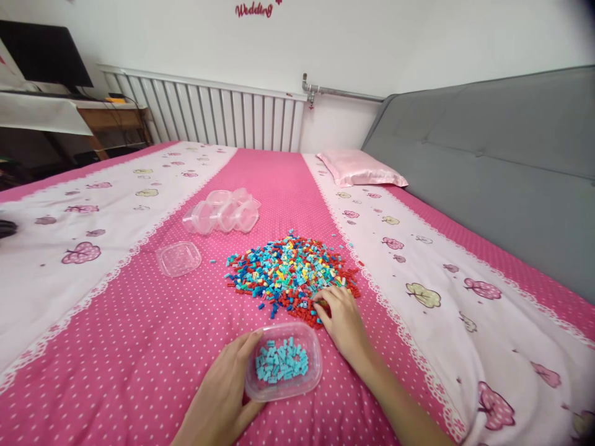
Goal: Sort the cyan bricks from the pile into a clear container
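Containers (223,214), clear and grouped, sit on the bed (186,334) at eleven o'clock from my tub (315,365). My left hand (227,375) clasps the tub's nine o'clock side, light-blue bricks (281,361) inside. Mixed brick pile (283,269) spreads at twelve; my right hand's (343,313) bent fingers reach its five o'clock edge, pinching or not, I cannot tell.

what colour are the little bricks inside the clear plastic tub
Those small rectangular bricks are light turquoise blue, shown in the head view.
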A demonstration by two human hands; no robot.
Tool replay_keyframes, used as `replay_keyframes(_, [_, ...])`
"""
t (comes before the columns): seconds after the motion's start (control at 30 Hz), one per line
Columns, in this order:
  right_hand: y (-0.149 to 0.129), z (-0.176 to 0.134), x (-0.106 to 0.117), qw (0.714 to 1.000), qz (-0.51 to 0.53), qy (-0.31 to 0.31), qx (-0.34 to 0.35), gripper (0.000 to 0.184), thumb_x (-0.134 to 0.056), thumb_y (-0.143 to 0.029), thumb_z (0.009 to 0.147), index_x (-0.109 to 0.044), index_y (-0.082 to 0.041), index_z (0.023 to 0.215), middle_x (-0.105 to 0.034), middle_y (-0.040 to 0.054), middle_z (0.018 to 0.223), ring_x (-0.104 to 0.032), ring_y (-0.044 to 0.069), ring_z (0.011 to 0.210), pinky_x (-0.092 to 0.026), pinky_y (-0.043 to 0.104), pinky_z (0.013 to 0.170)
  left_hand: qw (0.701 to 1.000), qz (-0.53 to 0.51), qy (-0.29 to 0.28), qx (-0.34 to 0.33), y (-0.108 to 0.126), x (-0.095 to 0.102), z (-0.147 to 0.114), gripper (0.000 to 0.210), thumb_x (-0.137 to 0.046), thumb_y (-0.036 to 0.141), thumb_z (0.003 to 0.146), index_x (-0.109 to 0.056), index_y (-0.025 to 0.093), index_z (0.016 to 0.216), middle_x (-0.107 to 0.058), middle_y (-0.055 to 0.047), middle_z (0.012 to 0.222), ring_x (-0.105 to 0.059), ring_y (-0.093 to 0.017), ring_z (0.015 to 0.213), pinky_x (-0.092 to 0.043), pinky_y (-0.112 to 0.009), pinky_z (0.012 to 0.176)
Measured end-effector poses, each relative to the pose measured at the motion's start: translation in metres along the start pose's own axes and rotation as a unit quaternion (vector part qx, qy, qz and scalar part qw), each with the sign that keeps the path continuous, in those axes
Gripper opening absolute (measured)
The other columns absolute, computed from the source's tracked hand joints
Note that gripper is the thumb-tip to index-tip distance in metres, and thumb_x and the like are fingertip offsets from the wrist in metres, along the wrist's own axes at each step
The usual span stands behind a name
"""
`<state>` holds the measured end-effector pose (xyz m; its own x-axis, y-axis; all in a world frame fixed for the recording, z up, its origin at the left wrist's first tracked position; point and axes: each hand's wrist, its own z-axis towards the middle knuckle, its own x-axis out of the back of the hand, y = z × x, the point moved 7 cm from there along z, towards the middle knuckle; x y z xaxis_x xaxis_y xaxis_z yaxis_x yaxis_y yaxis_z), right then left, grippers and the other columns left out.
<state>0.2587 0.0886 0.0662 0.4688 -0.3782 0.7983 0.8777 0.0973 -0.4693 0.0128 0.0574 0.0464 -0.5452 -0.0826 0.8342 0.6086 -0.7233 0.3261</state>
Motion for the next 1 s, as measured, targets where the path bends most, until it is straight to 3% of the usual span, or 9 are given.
replay_keyframes(0.43, [0.015, -0.002, 0.007, 0.996, 0.032, 0.062, -0.050, 0.010, -0.054, -0.020, 0.086, -0.064, -0.022, 0.085, -0.066, 0.0050, 0.087, -0.061, 0.023, 0.085, -0.048, 0.036, 0.079, 1.000, -0.001, 0.000, 0.002, 0.000, 0.000, -0.001, 0.069, -0.065, 0.034, 0.087, -0.034, 0.022, 0.148, -0.065, -0.013, 0.134, -0.066, -0.031, 0.117, -0.056, -0.041, 0.098])
replay_keyframes(0.63, [0.007, -0.002, 0.015, 0.988, 0.134, 0.057, -0.056, 0.014, -0.055, -0.022, 0.089, -0.068, -0.021, 0.095, -0.070, 0.0059, 0.093, -0.065, 0.022, 0.086, -0.051, 0.037, 0.084, 1.000, 0.000, -0.001, 0.001, 0.000, -0.001, -0.002, 0.068, -0.064, 0.036, 0.089, -0.033, 0.022, 0.148, -0.065, -0.014, 0.134, -0.066, -0.031, 0.118, -0.056, -0.041, 0.098])
replay_keyframes(0.8, [-0.022, -0.003, 0.031, 0.983, 0.176, 0.041, 0.009, 0.012, -0.061, -0.026, 0.093, -0.073, -0.023, 0.093, -0.071, 0.0046, 0.092, -0.064, 0.022, 0.091, -0.050, 0.038, 0.085, 1.000, 0.004, -0.002, -0.004, 0.001, -0.001, 0.000, 0.068, -0.065, 0.036, 0.089, -0.034, 0.021, 0.147, -0.065, -0.014, 0.133, -0.066, -0.031, 0.117, -0.056, -0.042, 0.098])
replay_keyframes(0.9, [-0.048, -0.009, 0.039, 0.986, 0.151, 0.037, 0.053, 0.008, -0.068, -0.023, 0.090, -0.075, -0.025, 0.091, -0.067, 0.0045, 0.092, -0.060, 0.022, 0.092, -0.050, 0.039, 0.085, 1.000, -0.002, -0.004, -0.002, 0.002, 0.000, 0.001, 0.068, -0.064, 0.033, 0.088, -0.033, 0.021, 0.147, -0.064, -0.014, 0.133, -0.066, -0.030, 0.117, -0.056, -0.041, 0.098])
replay_keyframes(1.0, [-0.072, -0.018, 0.031, 0.993, 0.098, -0.003, 0.064, 0.009, -0.077, -0.018, 0.082, -0.076, -0.026, 0.085, -0.064, 0.0047, 0.098, -0.057, 0.024, 0.099, -0.048, 0.040, 0.087, 1.000, -0.008, -0.005, -0.001, 0.003, 0.000, 0.001, 0.067, -0.062, 0.030, 0.088, -0.032, 0.021, 0.148, -0.064, -0.014, 0.132, -0.066, -0.030, 0.116, -0.056, -0.042, 0.097])
